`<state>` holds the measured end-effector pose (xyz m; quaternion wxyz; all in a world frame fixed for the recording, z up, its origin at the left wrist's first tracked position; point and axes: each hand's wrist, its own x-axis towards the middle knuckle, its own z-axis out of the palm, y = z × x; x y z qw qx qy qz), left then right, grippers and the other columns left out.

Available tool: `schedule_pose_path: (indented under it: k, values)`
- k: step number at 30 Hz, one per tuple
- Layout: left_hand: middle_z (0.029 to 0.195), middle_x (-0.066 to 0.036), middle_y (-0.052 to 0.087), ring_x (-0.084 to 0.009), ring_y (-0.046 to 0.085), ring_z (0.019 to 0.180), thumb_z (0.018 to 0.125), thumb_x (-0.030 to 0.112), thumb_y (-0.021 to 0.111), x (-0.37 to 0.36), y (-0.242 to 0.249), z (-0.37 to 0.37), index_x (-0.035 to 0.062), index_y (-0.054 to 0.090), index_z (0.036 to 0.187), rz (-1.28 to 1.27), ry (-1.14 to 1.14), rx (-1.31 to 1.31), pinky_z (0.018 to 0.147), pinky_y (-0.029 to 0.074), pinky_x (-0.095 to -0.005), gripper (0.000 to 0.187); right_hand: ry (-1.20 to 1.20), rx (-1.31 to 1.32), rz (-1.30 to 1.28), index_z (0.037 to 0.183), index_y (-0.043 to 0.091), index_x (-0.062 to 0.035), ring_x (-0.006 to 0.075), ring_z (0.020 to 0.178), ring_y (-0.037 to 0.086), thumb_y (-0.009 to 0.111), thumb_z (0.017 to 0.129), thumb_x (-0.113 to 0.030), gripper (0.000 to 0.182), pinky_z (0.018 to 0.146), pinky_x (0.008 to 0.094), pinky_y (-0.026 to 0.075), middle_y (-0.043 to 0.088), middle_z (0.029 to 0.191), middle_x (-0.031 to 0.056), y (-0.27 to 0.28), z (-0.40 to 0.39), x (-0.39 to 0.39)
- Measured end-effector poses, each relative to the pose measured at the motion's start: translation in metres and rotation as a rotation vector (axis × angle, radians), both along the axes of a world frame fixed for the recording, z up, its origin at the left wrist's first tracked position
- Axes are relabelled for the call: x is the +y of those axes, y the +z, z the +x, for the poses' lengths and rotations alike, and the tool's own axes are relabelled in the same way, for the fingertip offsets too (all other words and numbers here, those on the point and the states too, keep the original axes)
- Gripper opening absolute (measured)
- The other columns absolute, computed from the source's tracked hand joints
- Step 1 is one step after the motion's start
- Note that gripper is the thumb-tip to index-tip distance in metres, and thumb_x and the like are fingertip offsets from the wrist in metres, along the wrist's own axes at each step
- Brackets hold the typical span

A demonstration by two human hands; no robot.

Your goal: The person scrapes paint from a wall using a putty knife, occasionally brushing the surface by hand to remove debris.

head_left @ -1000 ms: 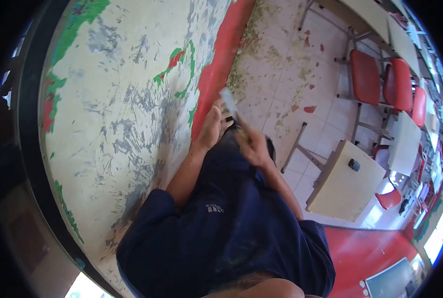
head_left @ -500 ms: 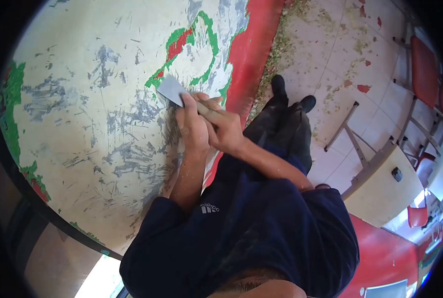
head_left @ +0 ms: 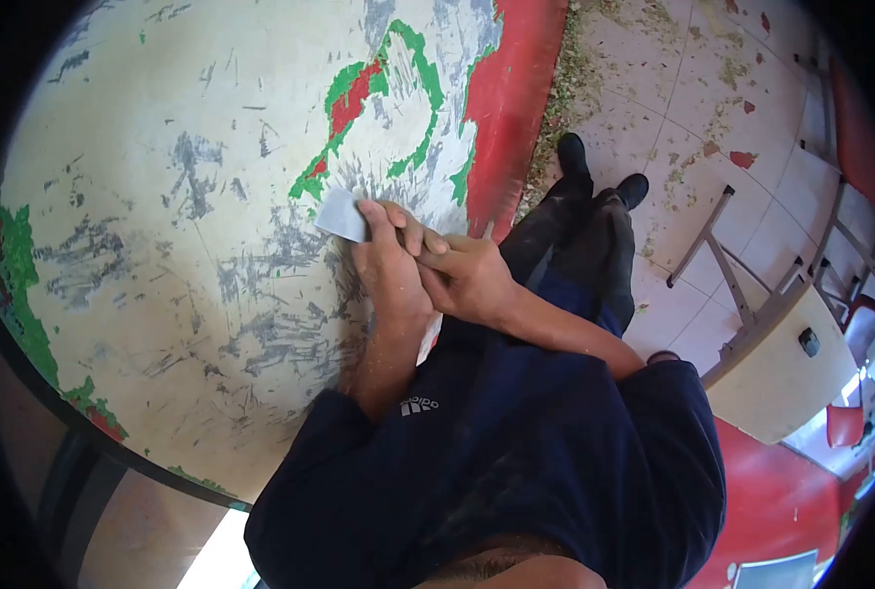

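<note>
L hand (head_left: pixel 390 273) & R hand (head_left: pixel 478 281) both closed round scraper (head_left: pixel 347 224), handle mostly hidden; blade (head_left: pixel 335 210) over wall (head_left: pixel 133 187), just near side of green paint (head_left: pixel 436 96), contact hard to tell. Prob. best: hold blade low-angled, press evenly w/ both, fingers (head_left: pixel 384 222) back from edge.

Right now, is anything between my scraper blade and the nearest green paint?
Nothing visible; only scuffed wall shows between the blade and the green paint. Your left hand and right hand are clear of that gap.
</note>
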<state>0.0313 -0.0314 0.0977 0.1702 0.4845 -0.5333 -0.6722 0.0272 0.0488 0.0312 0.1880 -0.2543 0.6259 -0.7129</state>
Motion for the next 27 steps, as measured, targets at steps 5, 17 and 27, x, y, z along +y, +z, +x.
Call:
schedule_pose_path:
  k: [5,17,27]
  values:
    - [0.057,-0.002,0.036,-0.0149,0.043,0.048,0.099,0.039,0.038,0.003,0.009,-0.008,0.0081,0.04,0.077,-0.021,0.031,-0.05,0.05,0.041,-0.0295,0.038,0.018,-0.052,-0.014,0.084,0.066,-0.007,0.029,0.055,0.058,0.064,0.075,-0.009,0.01,0.048,0.0383,0.046,0.056,0.064,0.013,0.006,-0.004,0.004]
    - [0.059,-0.001,0.036,-0.0141,0.041,0.049,0.1,0.035,0.037,0.008,0.011,-0.024,0.0084,0.041,0.076,-0.059,0.096,-0.123,0.05,0.044,-0.0307,0.036,0.022,-0.063,-0.029,0.086,0.067,-0.0064,0.0314,0.053,0.058,0.063,0.075,-0.008,0.012,0.049,0.0396,0.047,0.056,0.061,0.0141,0.003,-0.01,0.002]
    - [0.058,-0.001,0.037,-0.016,0.044,0.049,0.099,0.037,0.037,0.006,0.013,-0.027,0.0086,0.04,0.075,-0.114,0.097,-0.116,0.052,0.045,-0.0311,0.037,0.06,-0.103,-0.091,0.083,0.065,-0.0038,0.0319,0.054,0.058,0.061,0.075,-0.003,0.01,0.049,0.0381,0.045,0.055,0.062,0.016,0.008,-0.023,-0.002]
